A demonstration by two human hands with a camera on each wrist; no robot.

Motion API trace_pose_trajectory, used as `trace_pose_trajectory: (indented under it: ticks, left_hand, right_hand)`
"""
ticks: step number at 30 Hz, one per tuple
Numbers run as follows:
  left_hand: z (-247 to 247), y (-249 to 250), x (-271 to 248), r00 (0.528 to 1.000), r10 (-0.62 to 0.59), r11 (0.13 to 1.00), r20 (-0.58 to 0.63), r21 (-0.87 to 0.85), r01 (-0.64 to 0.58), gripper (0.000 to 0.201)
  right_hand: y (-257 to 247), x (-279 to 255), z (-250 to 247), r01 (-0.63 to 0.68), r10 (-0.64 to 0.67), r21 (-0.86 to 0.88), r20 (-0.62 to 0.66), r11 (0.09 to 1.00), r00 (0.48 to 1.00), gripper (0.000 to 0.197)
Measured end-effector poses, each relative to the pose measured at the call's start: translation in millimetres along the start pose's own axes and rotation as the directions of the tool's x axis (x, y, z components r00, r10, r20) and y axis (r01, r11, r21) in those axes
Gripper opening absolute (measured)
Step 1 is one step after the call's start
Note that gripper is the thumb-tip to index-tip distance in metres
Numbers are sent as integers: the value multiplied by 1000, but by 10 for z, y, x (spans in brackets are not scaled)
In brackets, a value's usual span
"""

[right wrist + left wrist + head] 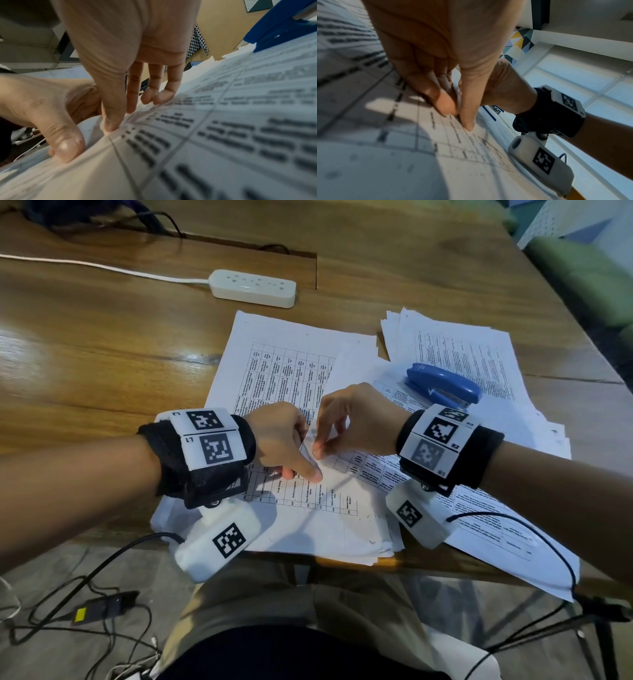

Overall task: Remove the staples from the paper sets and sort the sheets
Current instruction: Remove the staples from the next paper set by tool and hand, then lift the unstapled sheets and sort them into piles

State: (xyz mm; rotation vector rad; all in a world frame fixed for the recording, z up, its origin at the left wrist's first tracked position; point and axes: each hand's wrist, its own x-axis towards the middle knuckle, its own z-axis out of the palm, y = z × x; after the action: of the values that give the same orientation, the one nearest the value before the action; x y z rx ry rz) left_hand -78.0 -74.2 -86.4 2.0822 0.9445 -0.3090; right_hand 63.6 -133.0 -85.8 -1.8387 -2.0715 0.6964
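Note:
A stapled paper set (346,371) printed with tables lies slanted over a bigger pile (270,364), and its near corner is lifted. My left hand (303,472) pinches that corner, thumb on top (68,148) and fingers underneath. Just above it, my right hand (318,448) pinches with thumb and forefinger at a small metal staple (314,453) in the corner; its other fingers hang loosely curled. In the left wrist view the left thumb and forefinger (458,116) press together on the sheet edge. The right thumb tip (109,125) sits on the raised paper edge.
A blue stapler (442,386) lies on the papers behind my right wrist. Another loose pile (462,350) spreads at the back right and over the table's front edge. A white power strip (252,288) with its cord lies farther back on the wooden table (102,337).

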Motion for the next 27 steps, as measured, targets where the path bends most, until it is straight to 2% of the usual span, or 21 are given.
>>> trace_pose_trajectory:
  ticks: [5, 8, 15, 18, 22, 27]
  left_hand:
    - [3, -3, -8, 1000, -9, 1000, 8, -15, 9, 36]
    - [6, 2, -22, 1000, -20, 1000, 5, -16, 20, 47]
    - [10, 2, -12, 1000, -11, 1000, -3, -19, 11, 40]
    - [9, 12, -16, 1000, -8, 1000, -5, -18, 7, 38]
    - [9, 14, -28, 1000, -2, 999, -12, -38, 1, 40]
    - [-7, 18, -39, 1000, -11, 998, 10, -66, 11, 36]
  right_hand:
    - [-31, 29, -10, 9, -4, -75, 69, 997, 998, 12]
    - [-56, 56, -8, 4, 19, -152, 147, 988, 989, 9]
    - [-47, -31, 18, 87, -28, -238, 238, 967, 971, 17]
    - [-19, -48, 5, 70, -20, -224, 217, 972, 976, 17]
    - [80, -114, -123, -26, 40, -103, 129, 994, 991, 10]
    - [237, -479, -299, -125, 126, -42, 23, 991, 992, 5]
